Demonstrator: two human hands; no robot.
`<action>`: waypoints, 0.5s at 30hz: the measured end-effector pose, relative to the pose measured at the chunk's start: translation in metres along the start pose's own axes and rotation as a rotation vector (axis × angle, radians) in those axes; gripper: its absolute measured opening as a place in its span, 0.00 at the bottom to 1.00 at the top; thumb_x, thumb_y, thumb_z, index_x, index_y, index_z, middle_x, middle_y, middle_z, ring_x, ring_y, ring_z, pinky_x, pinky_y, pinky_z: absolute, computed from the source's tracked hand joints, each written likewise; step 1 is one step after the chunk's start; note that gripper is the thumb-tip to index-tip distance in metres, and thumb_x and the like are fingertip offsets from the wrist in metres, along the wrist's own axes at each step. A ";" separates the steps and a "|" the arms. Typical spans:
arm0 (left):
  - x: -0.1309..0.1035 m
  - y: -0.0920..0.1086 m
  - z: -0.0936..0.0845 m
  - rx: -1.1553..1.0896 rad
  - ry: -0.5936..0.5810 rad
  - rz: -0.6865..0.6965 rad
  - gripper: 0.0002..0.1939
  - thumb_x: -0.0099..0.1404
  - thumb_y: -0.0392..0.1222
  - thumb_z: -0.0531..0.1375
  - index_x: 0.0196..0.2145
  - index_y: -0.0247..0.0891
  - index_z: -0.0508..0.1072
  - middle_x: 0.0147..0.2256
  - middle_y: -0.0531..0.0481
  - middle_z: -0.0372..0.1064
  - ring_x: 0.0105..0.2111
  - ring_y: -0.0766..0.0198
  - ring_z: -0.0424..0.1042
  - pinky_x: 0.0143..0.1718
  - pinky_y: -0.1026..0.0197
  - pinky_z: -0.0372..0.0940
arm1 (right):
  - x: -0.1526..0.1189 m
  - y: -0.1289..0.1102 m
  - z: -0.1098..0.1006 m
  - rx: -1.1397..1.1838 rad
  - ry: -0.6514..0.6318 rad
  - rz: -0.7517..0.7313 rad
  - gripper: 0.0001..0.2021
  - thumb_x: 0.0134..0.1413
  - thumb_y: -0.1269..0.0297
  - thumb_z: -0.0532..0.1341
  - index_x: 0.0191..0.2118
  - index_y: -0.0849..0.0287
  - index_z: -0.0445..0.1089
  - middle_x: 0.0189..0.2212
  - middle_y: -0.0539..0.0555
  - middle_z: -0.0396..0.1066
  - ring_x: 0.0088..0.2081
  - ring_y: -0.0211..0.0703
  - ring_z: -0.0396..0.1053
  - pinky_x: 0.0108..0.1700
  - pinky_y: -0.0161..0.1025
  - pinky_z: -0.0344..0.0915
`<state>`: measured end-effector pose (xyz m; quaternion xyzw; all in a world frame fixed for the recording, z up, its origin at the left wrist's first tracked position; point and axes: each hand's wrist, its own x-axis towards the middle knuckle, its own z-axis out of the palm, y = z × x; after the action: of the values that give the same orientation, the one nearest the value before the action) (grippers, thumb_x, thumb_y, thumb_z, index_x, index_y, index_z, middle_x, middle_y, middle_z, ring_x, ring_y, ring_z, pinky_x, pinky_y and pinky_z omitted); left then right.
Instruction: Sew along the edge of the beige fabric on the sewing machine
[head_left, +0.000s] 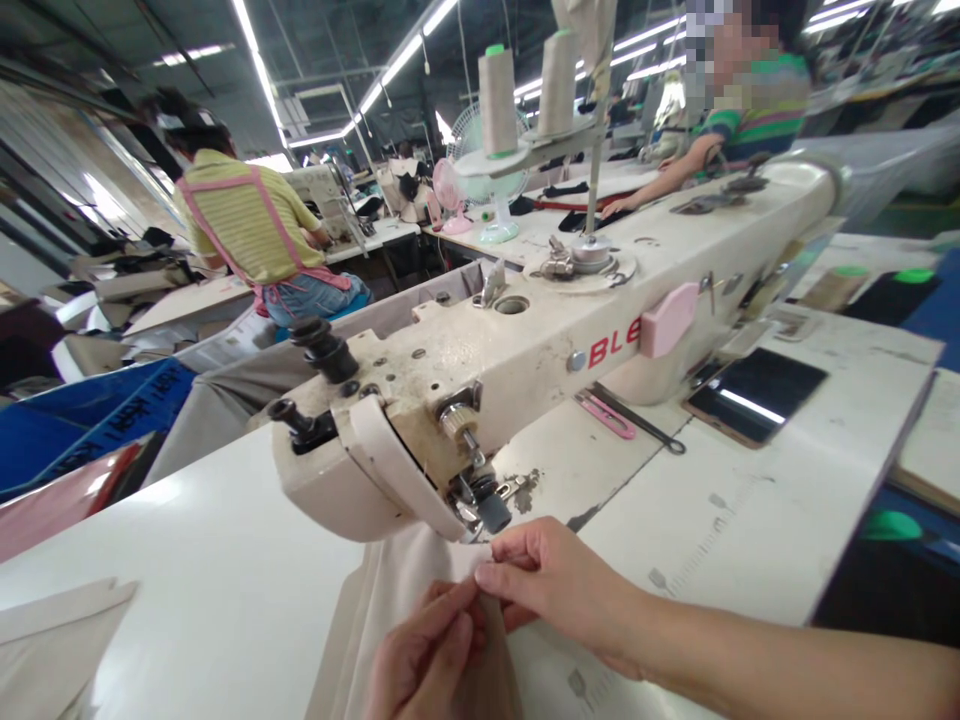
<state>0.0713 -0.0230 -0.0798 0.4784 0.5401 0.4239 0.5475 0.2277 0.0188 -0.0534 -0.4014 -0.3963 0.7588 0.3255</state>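
Note:
Both my hands grip a piece of beige fabric (405, 570) just in front of the sewing machine's (465, 350) needle end. My right hand (551, 580) pinches the fabric's edge between thumb and fingers, close below the machine head. Just left of it and nearer to me, my left hand (431, 650) has its thumb and fingers closed on the same cloth. The fabric hangs in folds toward me over the white table (225, 560). Needle and presser foot are largely hidden behind the machine head.
Pink thread snips (606, 415) and a dark phone (757, 395) lie right of the machine. More beige fabric (60, 640) lies at the left. Thread cones (497, 105) stand above. Two people (259, 215) work beyond; a blue bin (90, 420) stands at left.

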 end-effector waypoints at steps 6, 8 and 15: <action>0.033 0.033 -0.019 0.514 -0.062 0.109 0.12 0.62 0.51 0.56 0.30 0.39 0.68 0.20 0.56 0.62 0.21 0.68 0.62 0.23 0.67 0.56 | 0.004 0.004 0.003 -0.021 0.016 -0.029 0.08 0.45 0.63 0.60 0.23 0.61 0.65 0.21 0.47 0.63 0.24 0.37 0.64 0.33 0.38 0.67; 0.043 0.037 -0.022 0.670 -0.159 0.121 0.13 0.63 0.50 0.54 0.27 0.39 0.68 0.19 0.56 0.61 0.20 0.68 0.60 0.22 0.67 0.54 | 0.007 0.007 0.002 -0.036 0.024 -0.044 0.08 0.46 0.63 0.59 0.22 0.61 0.64 0.21 0.48 0.62 0.24 0.36 0.64 0.33 0.38 0.68; 0.053 0.029 -0.026 0.575 -0.205 -0.035 0.14 0.60 0.53 0.53 0.28 0.39 0.67 0.15 0.59 0.56 0.12 0.71 0.52 0.13 0.68 0.48 | 0.010 0.016 -0.002 -0.098 0.062 -0.083 0.06 0.48 0.64 0.57 0.27 0.61 0.66 0.22 0.49 0.64 0.26 0.40 0.68 0.32 0.41 0.70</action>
<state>0.0498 0.0359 -0.0600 0.6446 0.5879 0.1936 0.4488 0.2221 0.0207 -0.0714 -0.4234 -0.4393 0.7115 0.3487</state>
